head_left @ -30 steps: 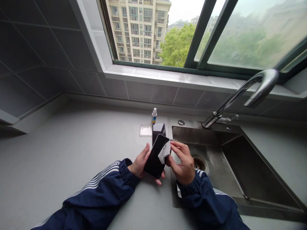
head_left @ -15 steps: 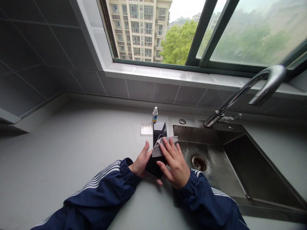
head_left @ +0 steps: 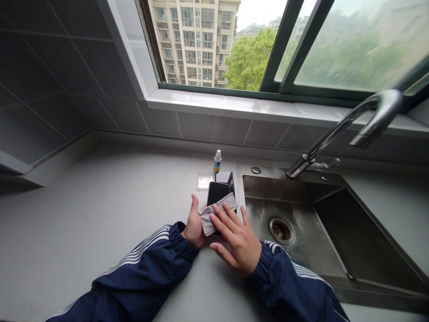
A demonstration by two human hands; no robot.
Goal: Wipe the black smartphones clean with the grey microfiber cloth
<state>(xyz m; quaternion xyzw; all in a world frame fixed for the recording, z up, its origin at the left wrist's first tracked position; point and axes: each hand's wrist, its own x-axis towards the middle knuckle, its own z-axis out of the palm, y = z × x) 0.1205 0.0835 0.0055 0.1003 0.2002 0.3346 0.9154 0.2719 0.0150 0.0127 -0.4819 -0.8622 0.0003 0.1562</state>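
Observation:
My left hand (head_left: 194,226) holds a black smartphone (head_left: 217,191) from below, its thumb raised along the left side. Across the lower part of the screen lies a light grey cleaning cloth (head_left: 217,212) with a zigzag edge. My right hand (head_left: 236,239) keeps the cloth pressed to the glass with long, spread fingers. Beyond the held phone, a second dark, glossy device (head_left: 228,177) lies on the counter, partly covered from view. A clear phone case (head_left: 203,181) is to its left. Just behind stands a small white spray bottle (head_left: 217,162) with a coloured label.
The pale countertop (head_left: 100,201) stretches to the left. On the right is a steel sink (head_left: 295,192) with a drain (head_left: 281,230). A chrome faucet (head_left: 338,132) arches over it. A window (head_left: 214,85) and sill (head_left: 214,100) run along the back.
The held phone has turned more level and shifted up, showing its upper screen. My right hand has slid the cloth left and down across it.

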